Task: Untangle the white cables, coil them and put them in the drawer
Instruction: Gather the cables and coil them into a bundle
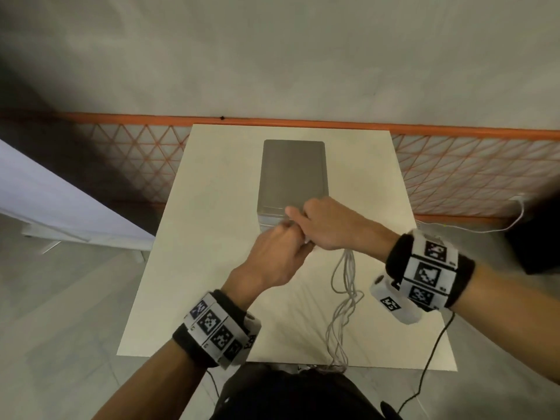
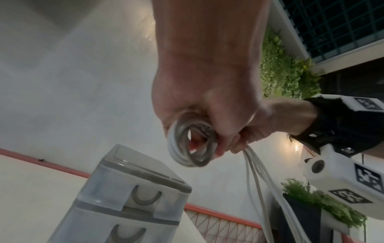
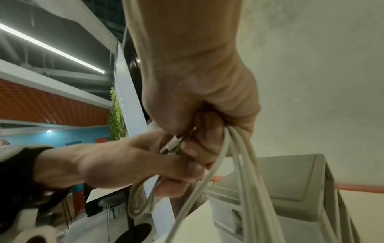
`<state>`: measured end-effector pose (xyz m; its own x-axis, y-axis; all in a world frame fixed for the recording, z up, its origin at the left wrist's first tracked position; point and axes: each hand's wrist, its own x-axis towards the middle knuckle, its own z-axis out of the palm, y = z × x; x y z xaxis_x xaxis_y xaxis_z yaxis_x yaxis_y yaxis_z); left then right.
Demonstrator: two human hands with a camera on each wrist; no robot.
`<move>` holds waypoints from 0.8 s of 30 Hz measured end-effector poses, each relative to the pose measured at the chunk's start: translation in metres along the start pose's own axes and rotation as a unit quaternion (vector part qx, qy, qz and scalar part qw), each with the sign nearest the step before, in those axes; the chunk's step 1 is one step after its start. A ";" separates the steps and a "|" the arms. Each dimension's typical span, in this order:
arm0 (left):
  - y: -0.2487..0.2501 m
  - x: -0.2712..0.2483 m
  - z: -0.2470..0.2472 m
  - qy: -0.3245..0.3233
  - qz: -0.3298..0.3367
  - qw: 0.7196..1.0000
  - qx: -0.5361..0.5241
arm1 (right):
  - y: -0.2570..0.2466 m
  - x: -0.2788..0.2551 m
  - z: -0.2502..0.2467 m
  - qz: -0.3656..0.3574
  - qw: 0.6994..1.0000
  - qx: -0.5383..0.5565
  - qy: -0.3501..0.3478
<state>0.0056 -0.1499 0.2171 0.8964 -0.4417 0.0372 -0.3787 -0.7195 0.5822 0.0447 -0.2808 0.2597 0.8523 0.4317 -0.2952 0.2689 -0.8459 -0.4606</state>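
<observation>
No readable text, brand, number or sign in any view. Only markings: black-and-white square coded patterns on the wrist bands [image 1: 424, 269] and on the white camera housing [image 2: 340, 182] — machine codes, not letters. Tiny marks beside the band patterns too small to read. Drawer unit [image 2: 133, 194] unlabelled.

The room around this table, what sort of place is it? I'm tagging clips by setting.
Probably an office or shared workspace, not a home: a small white table beside an orange mesh railing, long ceiling strip lights, and wall greenery.
</observation>
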 end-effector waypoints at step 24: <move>-0.040 -0.023 -0.017 0.019 -0.209 0.857 -0.472 | 0.007 -0.001 0.052 -0.016 0.949 0.300 0.095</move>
<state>0.0042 -0.1016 0.2069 0.9218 -0.2214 -0.3182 0.3152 -0.0496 0.9477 0.0226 -0.2712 0.2128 0.9291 0.3409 -0.1434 0.0399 -0.4778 -0.8776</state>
